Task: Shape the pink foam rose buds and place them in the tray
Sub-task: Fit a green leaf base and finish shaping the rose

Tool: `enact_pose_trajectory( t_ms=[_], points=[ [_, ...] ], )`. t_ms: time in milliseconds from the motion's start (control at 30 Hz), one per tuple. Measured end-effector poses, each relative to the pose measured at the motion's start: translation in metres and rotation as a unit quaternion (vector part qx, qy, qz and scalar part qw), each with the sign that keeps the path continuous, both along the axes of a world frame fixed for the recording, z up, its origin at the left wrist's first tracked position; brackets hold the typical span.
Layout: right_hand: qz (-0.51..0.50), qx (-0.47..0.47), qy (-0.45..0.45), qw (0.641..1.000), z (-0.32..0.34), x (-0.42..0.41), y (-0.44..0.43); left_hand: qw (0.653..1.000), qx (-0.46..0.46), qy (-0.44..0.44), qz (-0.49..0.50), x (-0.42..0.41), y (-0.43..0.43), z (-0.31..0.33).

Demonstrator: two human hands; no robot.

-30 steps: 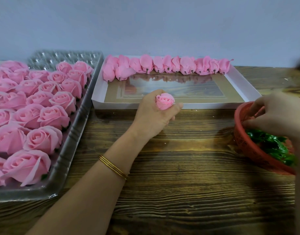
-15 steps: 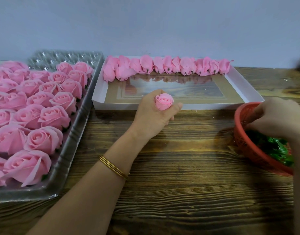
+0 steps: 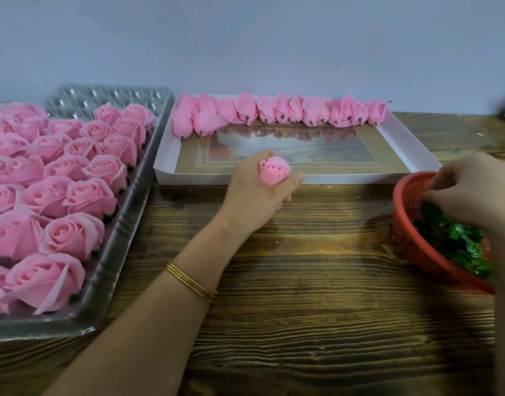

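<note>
Left hand (image 3: 254,195) curls round the bud (image 3: 274,170), bloom up, by the tray (image 3: 302,179), probably waiting while the right hand (image 3: 468,187) digs leaves (image 3: 451,238) from the basket (image 3: 411,241); can't tell its grip, too blurry.

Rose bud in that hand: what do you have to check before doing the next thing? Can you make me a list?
1. Left hand has a firm grip on the rose bud: ok, the fingers curl round its base and the bloom faces up.
2. Right hand has picked a green piece: cannot tell, its fingers are in the red basket among the green leaves and are blurred.
3. Clear tray has room: ok, there are empty cups at the far end.
4. Bud is opened like the tray's roses: not ok, it is tighter and smaller.
5. Way to the tray is free: ok, there is only bare table between them.
</note>
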State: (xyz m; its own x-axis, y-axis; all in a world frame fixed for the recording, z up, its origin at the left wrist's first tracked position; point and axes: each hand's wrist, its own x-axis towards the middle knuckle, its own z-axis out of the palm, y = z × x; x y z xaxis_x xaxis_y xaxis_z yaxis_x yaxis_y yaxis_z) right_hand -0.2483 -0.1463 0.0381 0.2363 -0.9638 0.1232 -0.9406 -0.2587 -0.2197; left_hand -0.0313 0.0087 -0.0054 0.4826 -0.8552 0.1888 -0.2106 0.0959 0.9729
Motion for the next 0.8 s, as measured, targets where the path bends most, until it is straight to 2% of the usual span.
enact_pose_trajectory(
  t_ms=[300, 667, 800],
  points=[
    [0.008, 0.013, -0.013, 1.000, 0.0045, -0.0032, -0.0022, 1.000, 0.001, 0.002, 0.003, 0.0009, -0.0008, -0.0006],
    [0.031, 0.104, 0.091, 0.990, 0.0013, -0.0050, -0.0026, 1.000, 0.004, 0.001, -0.002, 0.0005, 0.0002, 0.0009],
    [0.030, 0.062, 0.064, 0.996, 0.0010, -0.0068, -0.0054, 1.000, 0.006, 0.003, 0.002, -0.0001, 0.0000, 0.0014]
  ],
)
